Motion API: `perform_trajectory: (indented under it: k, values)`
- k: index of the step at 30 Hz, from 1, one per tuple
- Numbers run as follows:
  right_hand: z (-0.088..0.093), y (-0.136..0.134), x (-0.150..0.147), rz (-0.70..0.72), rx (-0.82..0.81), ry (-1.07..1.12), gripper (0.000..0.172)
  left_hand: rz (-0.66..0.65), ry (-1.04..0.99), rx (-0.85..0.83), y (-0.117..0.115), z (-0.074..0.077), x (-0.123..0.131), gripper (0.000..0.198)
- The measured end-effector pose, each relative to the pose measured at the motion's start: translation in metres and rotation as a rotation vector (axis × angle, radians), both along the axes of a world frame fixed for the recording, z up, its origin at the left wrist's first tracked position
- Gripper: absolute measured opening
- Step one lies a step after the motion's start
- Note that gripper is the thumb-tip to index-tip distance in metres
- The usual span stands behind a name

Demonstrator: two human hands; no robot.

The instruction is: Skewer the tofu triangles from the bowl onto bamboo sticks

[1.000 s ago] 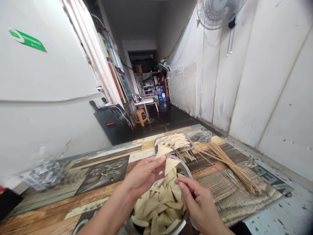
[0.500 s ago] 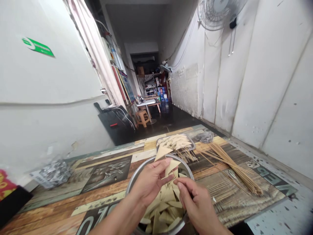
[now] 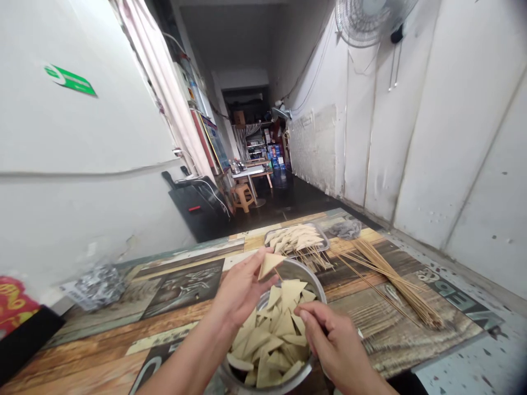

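Left hand [image 3: 241,288]: closed lightly on one triangle, thumb and fingers about its sides; raised over the far left of the bowl.
Triangle [image 3: 270,265]: single, pale, flat, tilted; stood above the bowl's far rim, nearer the wearer than the tray.
Skewer [image 3: 279,275]: thin; showed at the triangle's lower right edge and slanted towards the right hand, its shaft mostly lost against the pieces behind.
Right hand [image 3: 329,332]: thumb and forefinger pinched narrow on the skewer's near end, over the bowl's right side.
Bowl [image 3: 320,288]: round, metal, below both hands, on the table.
Pieces [image 3: 269,343]: many pale triangles, heaped in the bowl at assorted angles.
Tray [image 3: 328,246]: beyond the bowl; held overlapping threaded triangles [image 3: 294,237], sticks [image 3: 317,259] jutting over the near edge.
Bundle [image 3: 399,285]: loose sticks, fanned out, right of the bowl; a few lay apart.
Plastic bag [image 3: 346,229]: greyish, crumpled, just right of the tray.
Table [image 3: 102,356]: patchwork wood-print top.
Packet [image 3: 99,288]: clear, silvery contents, far left.
Red bag [image 3: 16,307]: at the left border, partly cut off.
Stool [image 3: 242,197]: tan, on the floor well beyond.
Fan [image 3: 366,22]: on the right wall, top cropped.
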State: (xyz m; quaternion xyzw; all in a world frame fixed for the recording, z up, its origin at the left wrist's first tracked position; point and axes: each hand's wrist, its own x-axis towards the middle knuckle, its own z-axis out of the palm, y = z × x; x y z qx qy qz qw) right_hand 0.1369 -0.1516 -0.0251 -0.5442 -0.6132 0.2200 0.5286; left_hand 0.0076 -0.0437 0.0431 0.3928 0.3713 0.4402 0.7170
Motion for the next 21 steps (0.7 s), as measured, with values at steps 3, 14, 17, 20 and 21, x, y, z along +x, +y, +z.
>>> perform_trajectory:
  k: [3, 14, 17, 20, 21]
  values:
    - [0.001, 0.0, 0.0, 0.026, -0.019, -0.02, 0.024, 0.028, 0.046, 0.005, 0.002, 0.0, 0.0, 0.014]
    - [0.002, 0.003, -0.001, -0.004, -0.007, -0.01, 0.024, -0.074, 0.097, 0.008, -0.007, -0.005, 0.003, 0.019]
    - [0.002, 0.004, 0.0, -0.006, -0.005, -0.017, 0.026, -0.085, 0.071, 0.016, -0.008, -0.007, 0.006, 0.019]
    - [0.001, 0.003, 0.003, 0.022, -0.011, -0.047, 0.025, -0.058, 0.074, 0.032, -0.003, -0.006, 0.007, 0.018]
    - [0.0, 0.001, 0.005, 0.032, -0.013, -0.06, 0.024, -0.052, 0.085, 0.047, 0.0, -0.005, 0.006, 0.018]
